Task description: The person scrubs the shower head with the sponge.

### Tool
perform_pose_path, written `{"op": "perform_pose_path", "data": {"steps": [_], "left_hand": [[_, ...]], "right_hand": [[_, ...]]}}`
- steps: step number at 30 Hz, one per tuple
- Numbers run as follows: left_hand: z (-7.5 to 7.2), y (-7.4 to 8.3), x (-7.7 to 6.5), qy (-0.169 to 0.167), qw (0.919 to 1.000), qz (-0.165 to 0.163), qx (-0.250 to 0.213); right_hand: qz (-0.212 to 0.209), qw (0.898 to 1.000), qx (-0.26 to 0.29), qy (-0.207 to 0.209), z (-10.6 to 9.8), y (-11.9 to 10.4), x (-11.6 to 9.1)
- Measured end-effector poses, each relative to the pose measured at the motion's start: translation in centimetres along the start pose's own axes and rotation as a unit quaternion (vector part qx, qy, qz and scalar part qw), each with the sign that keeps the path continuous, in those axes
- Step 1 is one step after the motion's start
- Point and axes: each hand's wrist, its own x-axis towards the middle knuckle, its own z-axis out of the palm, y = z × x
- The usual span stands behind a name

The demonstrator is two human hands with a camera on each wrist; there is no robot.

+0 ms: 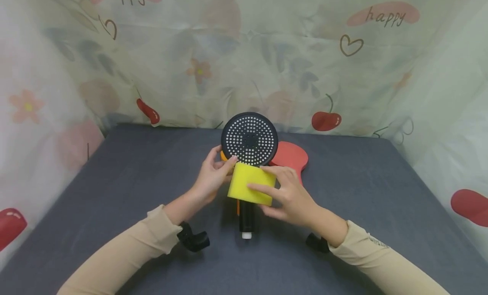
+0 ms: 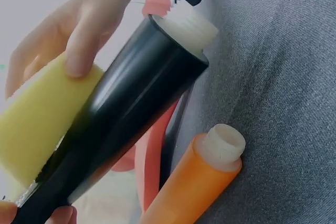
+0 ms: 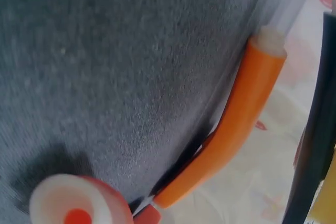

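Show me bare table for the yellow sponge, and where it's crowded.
Bare table lies left of the left hand, toward the left curtain, and right of the right hand, toward the right curtain. The middle is crowded: yellow sponge, black showerhead, orange handle and red object bunch there.

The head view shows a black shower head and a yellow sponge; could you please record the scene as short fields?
left hand: the left hand holds the black shower head near its neck
right hand: the right hand grips the yellow sponge
shower head: perforated face towards the head camera
sponge: covers part of the black handle in the head view
behind: orange handle, red item
surface: dark grey tabletop
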Motion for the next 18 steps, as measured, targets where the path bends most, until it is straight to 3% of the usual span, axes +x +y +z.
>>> {"op": "perform_pose_path", "data": {"steps": [13, 18], "left_hand": [[-0.1, 0.1, 0.5, 0.045, 0.9982, 0.001, -0.041], [-0.1, 0.2, 0.5, 0.039, 0.9983, -0.003, -0.044]], "right_hand": [[-0.102, 0.991, 0.059, -0.067, 0.2, -1.3, -2.2], [-0.089, 0.994, 0.034, -0.051, 0.2, -1.0, -2.1]]}}
